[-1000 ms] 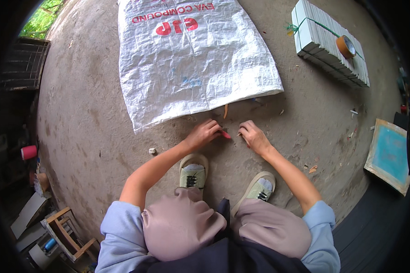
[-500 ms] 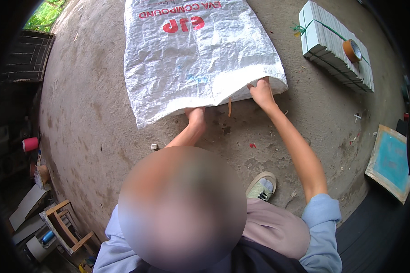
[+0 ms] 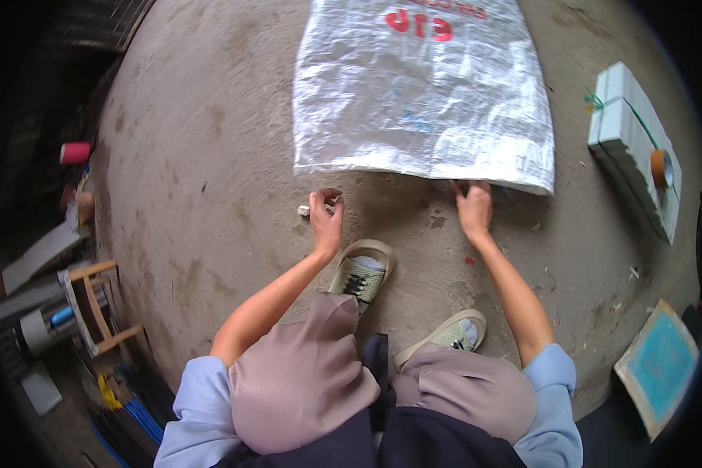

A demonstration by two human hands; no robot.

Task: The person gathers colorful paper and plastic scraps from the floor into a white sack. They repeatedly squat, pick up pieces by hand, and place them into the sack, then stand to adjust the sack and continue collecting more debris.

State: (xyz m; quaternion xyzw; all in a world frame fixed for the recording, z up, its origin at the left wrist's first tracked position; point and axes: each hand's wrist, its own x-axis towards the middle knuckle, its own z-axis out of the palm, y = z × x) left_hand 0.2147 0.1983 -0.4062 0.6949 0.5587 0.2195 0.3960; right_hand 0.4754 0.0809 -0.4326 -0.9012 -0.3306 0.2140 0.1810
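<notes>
A large white woven sack (image 3: pixel 366 101) with red print lies flat on the concrete floor, its near edge facing me. My right hand (image 3: pixel 474 212) is at that near edge toward the right, its fingertips partly hidden under the sack as it grips the edge. Below the sack's left part, my left hand (image 3: pixel 327 225) is apart from it, fingers curled with a gap to the thumb and nothing visible between them. Just left of that hand, a small whitish block (image 3: pixel 303 210) lies on the floor.
At right stands a bundle of white slabs (image 3: pixel 639 132) tied with green string, a roll of brown tape (image 3: pixel 661 168) on it. A blue-green framed panel (image 3: pixel 659 366) is lower right. Left are a wooden frame (image 3: pixel 93 308) and a pink spool (image 3: pixel 75 153). My shoes (image 3: pixel 360 273) are near the sack.
My left hand has come out from the sack's opening and moved away from its edge. My right hand has drawn back to the edge. The raised opening now lies flatter. The view has shifted.
</notes>
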